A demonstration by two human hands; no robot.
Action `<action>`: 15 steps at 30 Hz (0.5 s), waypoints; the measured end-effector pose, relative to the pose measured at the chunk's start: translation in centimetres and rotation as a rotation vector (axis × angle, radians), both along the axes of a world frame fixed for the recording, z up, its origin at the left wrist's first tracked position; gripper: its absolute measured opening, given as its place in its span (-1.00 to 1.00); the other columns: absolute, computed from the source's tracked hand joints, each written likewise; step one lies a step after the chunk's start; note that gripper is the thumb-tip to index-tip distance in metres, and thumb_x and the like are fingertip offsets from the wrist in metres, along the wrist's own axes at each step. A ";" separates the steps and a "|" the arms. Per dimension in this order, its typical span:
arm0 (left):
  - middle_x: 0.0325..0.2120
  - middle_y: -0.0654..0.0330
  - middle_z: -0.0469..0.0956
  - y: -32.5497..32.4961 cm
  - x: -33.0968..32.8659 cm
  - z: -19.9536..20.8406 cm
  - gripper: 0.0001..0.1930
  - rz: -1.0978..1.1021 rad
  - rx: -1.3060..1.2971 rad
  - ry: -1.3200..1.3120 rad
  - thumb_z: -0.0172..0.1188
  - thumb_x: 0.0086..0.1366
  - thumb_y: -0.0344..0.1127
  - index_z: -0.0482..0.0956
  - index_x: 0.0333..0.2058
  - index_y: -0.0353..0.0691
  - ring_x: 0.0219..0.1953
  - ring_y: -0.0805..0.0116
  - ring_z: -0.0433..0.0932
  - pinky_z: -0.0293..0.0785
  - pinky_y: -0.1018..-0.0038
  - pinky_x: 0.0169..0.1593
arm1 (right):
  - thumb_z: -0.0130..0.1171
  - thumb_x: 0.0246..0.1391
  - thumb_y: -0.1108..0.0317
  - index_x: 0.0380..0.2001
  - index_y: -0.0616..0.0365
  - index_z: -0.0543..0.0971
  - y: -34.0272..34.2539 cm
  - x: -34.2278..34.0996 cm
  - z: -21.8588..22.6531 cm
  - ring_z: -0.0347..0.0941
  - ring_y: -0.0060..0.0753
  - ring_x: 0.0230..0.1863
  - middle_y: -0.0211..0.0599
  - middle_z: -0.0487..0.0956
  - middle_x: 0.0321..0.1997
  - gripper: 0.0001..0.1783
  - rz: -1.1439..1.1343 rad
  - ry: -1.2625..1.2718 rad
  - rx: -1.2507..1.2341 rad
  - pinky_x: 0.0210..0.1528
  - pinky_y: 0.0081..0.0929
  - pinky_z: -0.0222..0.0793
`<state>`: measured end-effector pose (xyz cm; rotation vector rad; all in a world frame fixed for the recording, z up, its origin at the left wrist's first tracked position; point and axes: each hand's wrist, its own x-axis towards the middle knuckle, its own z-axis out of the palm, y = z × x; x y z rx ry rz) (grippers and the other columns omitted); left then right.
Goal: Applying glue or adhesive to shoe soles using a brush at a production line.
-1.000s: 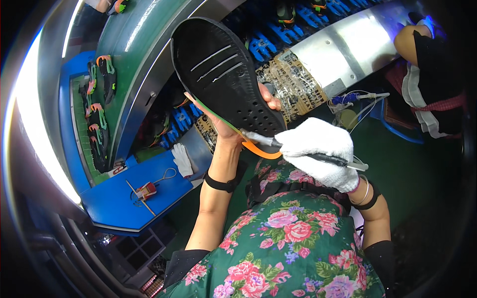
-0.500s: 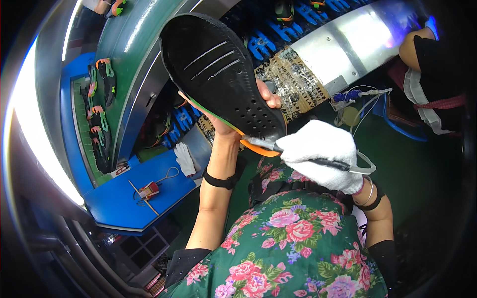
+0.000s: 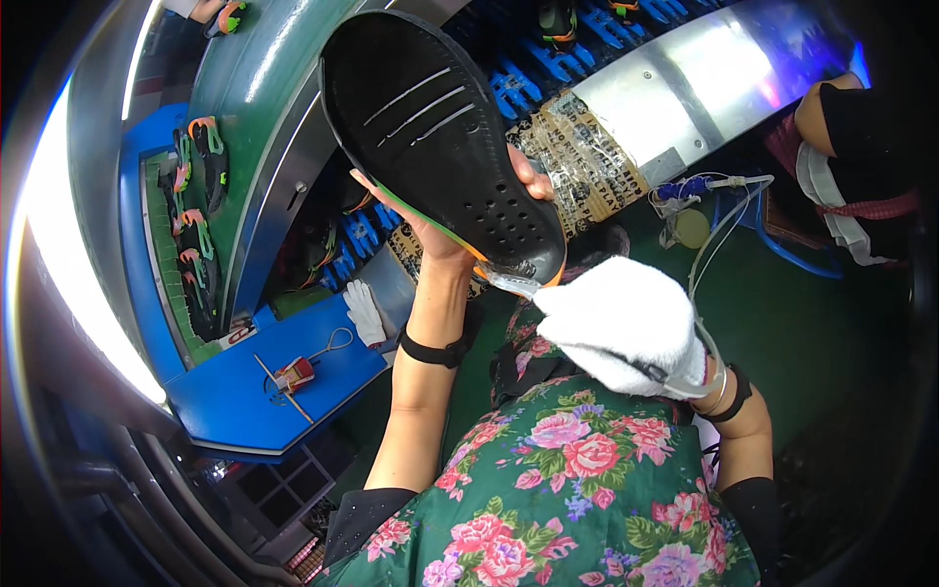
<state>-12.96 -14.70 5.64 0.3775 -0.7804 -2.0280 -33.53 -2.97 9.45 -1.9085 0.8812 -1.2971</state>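
A large black shoe sole [image 3: 421,127], its rim edged in green and orange, is held up with its inner face toward me. Three pale lines cross its upper part, and small holes dot the heel half. My bare left hand [image 3: 440,235] grips it from behind, with fingertips showing at its right edge. In a white glove, my right hand [image 3: 626,323] is closed round a dark-handled brush with a thin hose attached. The pale brush tip [image 3: 511,284] touches the sole's heel rim, where the surface looks wet. Most of the handle is hidden by the glove.
On the blue side table [image 3: 225,401] lie a red tool [image 3: 293,375] and a white glove [image 3: 364,313]. Shoes [image 3: 208,166] rest on the green conveyor at left. A metal rail wrapped in printed tape [image 3: 577,161] runs behind the sole. Another person's arm [image 3: 817,117] shows at right.
My right hand has turned and dropped slightly, with the brush tip still at the heel rim. The sole has shifted slightly upward in my left hand's grip.
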 end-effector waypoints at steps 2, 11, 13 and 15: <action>-0.30 -0.03 0.56 0.1 0.1 -0.4 0.22 0.021 0.006 -0.022 -0.20 -0.01 0.86 0.49 -0.09 -0.44 -0.23 0.08 0.59 0.50 0.08 0.01 | 0.42 -0.07 0.54 -0.12 0.03 0.76 0.2 0.5 -0.2 0.68 -0.20 -0.17 -0.26 0.75 -0.10 -0.62 -0.007 -0.024 -0.027 -0.14 -0.34 0.60; -0.24 -0.11 0.57 0.3 -0.9 -0.5 0.22 0.051 0.186 0.029 -0.27 0.02 0.86 0.43 0.16 -0.25 -0.24 0.06 0.57 0.48 0.13 0.00 | 0.47 -0.12 0.52 -0.14 0.02 0.77 0.7 0.4 0.3 0.67 -0.26 -0.20 -0.32 0.76 -0.12 -0.62 -0.123 0.020 -0.003 -0.19 -0.38 0.59; -0.24 -0.11 0.57 -0.3 -0.8 -0.8 0.23 0.010 0.083 0.030 -0.28 0.01 0.86 0.43 0.15 -0.28 -0.24 0.07 0.57 0.47 0.13 -0.01 | 0.48 -0.12 0.51 -0.16 0.05 0.77 0.6 0.7 0.3 0.67 -0.26 -0.24 -0.31 0.76 -0.15 -0.64 -0.103 -0.041 -0.018 -0.20 -0.37 0.58; -0.25 -0.10 0.56 -0.1 -0.8 -1.0 0.24 0.013 0.094 0.044 -0.29 0.00 0.87 0.43 0.15 -0.29 -0.23 0.08 0.57 0.47 0.12 -0.01 | 0.48 -0.15 0.55 -0.25 0.08 0.75 0.4 0.4 0.4 0.68 -0.22 -0.25 -0.23 0.75 -0.19 -0.69 -0.103 -0.101 0.053 -0.20 -0.36 0.58</action>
